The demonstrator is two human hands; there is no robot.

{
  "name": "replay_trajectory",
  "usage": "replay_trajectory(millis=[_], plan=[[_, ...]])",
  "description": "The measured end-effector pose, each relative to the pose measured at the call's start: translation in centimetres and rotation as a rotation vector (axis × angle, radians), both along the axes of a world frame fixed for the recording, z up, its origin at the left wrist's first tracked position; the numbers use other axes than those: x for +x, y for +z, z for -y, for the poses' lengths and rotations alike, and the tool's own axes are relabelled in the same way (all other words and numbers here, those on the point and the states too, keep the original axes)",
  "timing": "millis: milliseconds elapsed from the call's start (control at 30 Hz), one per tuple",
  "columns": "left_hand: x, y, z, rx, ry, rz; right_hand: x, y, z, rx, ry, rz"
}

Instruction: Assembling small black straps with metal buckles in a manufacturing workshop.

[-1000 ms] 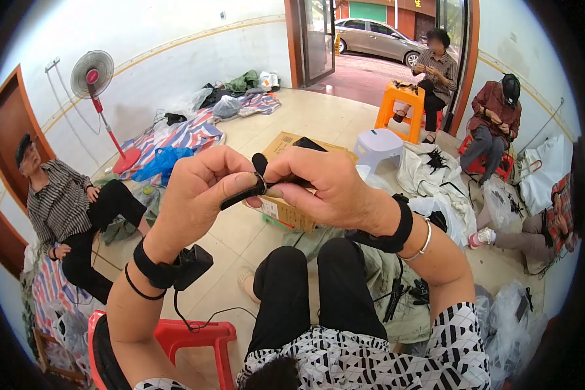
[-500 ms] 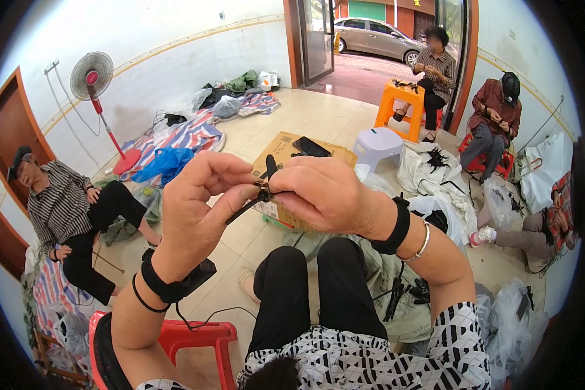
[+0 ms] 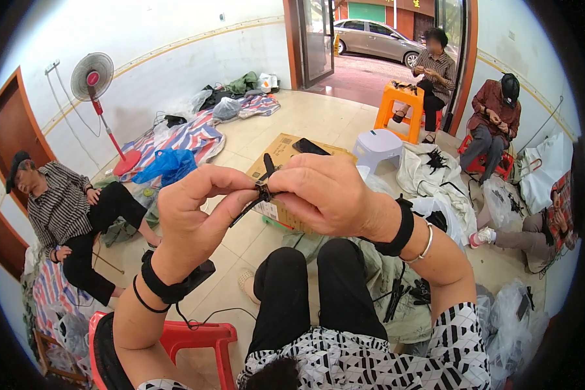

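Observation:
A narrow black strap (image 3: 243, 212) with a small brassy buckle (image 3: 262, 188) is held up in front of me, above a cardboard box (image 3: 281, 144). My left hand (image 3: 198, 207) pinches the buckle's left side between thumb and forefinger. From the other side, my right hand (image 3: 331, 195) has its fingers pressed together on the strap by the buckle. One strap end sticks up between the hands; a longer end slants down below my left thumb. My right fingertips hide part of it.
A dark phone (image 3: 311, 147) lies on the box. Black straps (image 3: 396, 296) rest on green cloth by my right knee. A red plastic chair (image 3: 205, 335) stands at lower left, a white stool (image 3: 378, 148) beyond the box. Several people sit around, one at left (image 3: 78, 214).
My left thumb and forefinger have closed in on the buckle, and the hand has tilted slightly. The strap's upright end has shifted a little left. The person at left has turned their head.

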State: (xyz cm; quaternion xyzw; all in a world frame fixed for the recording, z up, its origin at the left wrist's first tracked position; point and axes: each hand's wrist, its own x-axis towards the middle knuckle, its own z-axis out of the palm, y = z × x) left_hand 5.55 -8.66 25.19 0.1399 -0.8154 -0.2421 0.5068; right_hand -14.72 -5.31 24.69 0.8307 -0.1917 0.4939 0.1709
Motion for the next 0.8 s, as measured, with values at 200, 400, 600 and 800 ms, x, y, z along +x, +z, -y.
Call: replay_trajectory(millis=[200, 400, 600, 800], plan=[[0.3, -0.1, -0.8, 0.058, -0.016, 0.001, -0.1, 0.0, 0.0, 0.076, 0.026, 0.017], [-0.3, -1.1, -1.6, -0.239, 0.097, -0.112, 0.3, 0.2, -0.3, 0.017, 0.017, 0.056], [0.0, -1.2, -0.8, -0.508, 0.243, -0.028, 0.5, 0.0, -0.2, 0.035, 0.055, 0.105], [-0.4, -0.9, -1.3, -0.514, 0.223, -0.077, 0.6, 0.1, -0.2, 0.033, 0.051, 0.122]])
